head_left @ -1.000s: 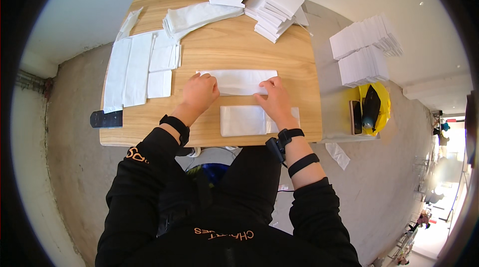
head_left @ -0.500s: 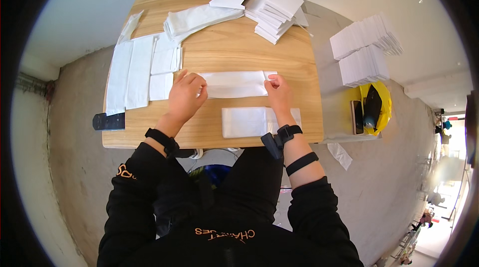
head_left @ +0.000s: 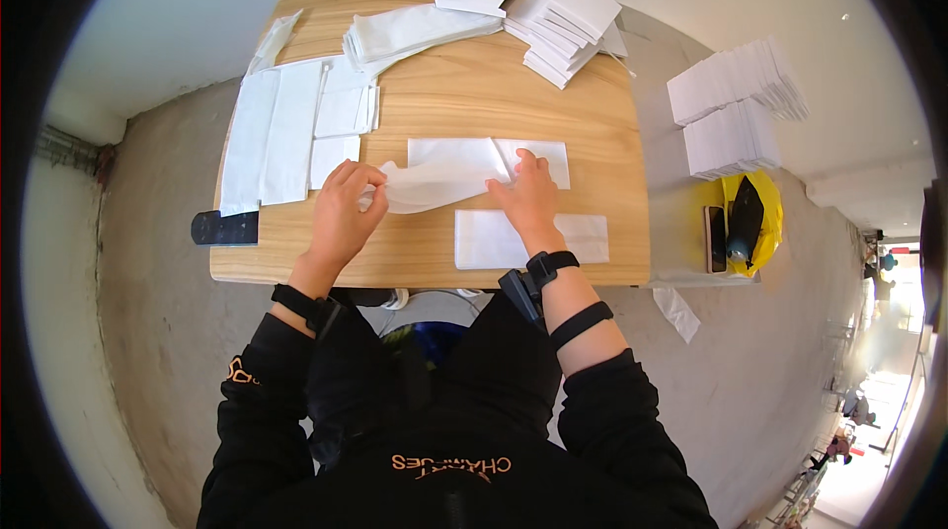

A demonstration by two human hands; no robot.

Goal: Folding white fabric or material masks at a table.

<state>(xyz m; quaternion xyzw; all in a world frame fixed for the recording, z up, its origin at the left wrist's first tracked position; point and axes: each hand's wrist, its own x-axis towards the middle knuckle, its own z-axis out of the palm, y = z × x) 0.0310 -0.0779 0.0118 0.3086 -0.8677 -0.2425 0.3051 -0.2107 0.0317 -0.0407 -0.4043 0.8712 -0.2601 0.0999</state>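
A thin, soft white sheet (head_left: 430,191), see-through in places, stretches over the middle of the wooden table. My left hand (head_left: 346,203) pinches its left end between thumb and fingers, slightly raised, and the sheet ripples there. At its right end, my right hand (head_left: 528,195) rests with thumb and index finger apart, the thumb touching the sheet. Beneath lies a flat white strip (head_left: 548,165) with a fold line near my right fingertips. Closer to me is a flat white folded stack (head_left: 489,241), partly covered by my right wrist.
White folded sheets (head_left: 286,139) lie at left beside a black object (head_left: 225,229). Behind are a long white stack (head_left: 415,33) and a pile of white boxes (head_left: 568,25). Right of the table (head_left: 444,104) stand white stacks (head_left: 731,139), a phone (head_left: 715,238) and a yellow bag (head_left: 768,223).
My left hand has drawn the thin sheet's left end toward me, so it slants off the strip beneath. My right hand has moved left and nearer, its fingers spreading. The view has shifted slightly.
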